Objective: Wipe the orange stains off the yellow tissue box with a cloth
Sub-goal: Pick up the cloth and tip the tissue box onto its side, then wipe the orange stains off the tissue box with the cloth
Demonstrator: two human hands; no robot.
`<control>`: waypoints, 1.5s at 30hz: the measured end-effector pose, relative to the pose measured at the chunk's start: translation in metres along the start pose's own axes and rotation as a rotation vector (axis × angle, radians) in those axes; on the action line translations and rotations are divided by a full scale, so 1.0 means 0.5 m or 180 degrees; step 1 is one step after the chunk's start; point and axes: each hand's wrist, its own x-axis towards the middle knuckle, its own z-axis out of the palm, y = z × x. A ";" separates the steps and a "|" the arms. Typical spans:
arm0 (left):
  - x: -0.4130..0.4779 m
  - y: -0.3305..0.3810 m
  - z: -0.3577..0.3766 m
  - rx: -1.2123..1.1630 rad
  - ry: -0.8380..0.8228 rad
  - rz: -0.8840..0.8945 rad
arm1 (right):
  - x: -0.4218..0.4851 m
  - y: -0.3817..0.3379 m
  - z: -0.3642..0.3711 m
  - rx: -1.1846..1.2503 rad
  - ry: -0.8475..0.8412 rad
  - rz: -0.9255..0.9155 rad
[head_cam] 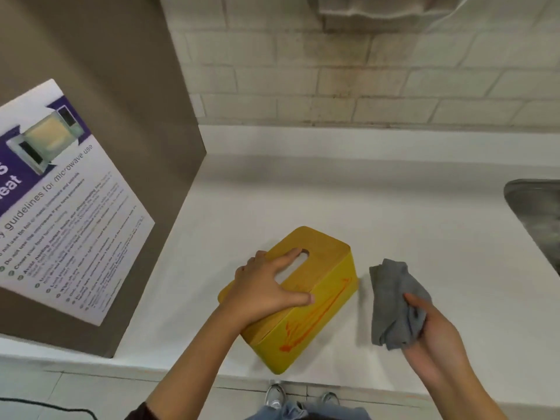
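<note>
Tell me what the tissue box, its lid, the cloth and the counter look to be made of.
Tissue box: smooth yellow body, probably plastic or painted; faint sheen, orange stains sit on the surface. Lid: matte tan, possibly wood or bamboo; grain too blurred to confirm. Cloth: soft grey fabric, maybe microfibre; limp folds in the right hand. Counter: plain white, smooth, seamless; laminate or solid surface.

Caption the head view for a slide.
Left hand steadies the stained tissue box on the counter; right hand holds a grey cloth beside it.

Even, soft indoor light; perhaps slight blur, edges wide-angle bowed.
</note>
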 end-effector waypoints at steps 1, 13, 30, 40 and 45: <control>0.009 0.007 0.004 -0.0093 -0.0099 0.0031 | 0.000 -0.004 -0.011 -0.0144 0.0150 -0.0160; 0.128 0.048 -0.017 -0.0684 -0.1309 0.0311 | 0.025 0.024 0.018 -0.1890 0.0303 -0.2514; 0.086 -0.001 -0.050 -0.1073 0.0001 0.0246 | 0.125 0.033 0.074 -0.3579 -0.0601 -0.3568; 0.029 -0.024 -0.014 -0.2250 0.0329 0.0493 | 0.137 -0.005 0.059 -0.4124 -0.0639 -0.3654; 0.027 -0.029 -0.012 -0.2298 0.0259 0.0526 | 0.157 -0.013 0.058 -0.4054 -0.1200 -0.3578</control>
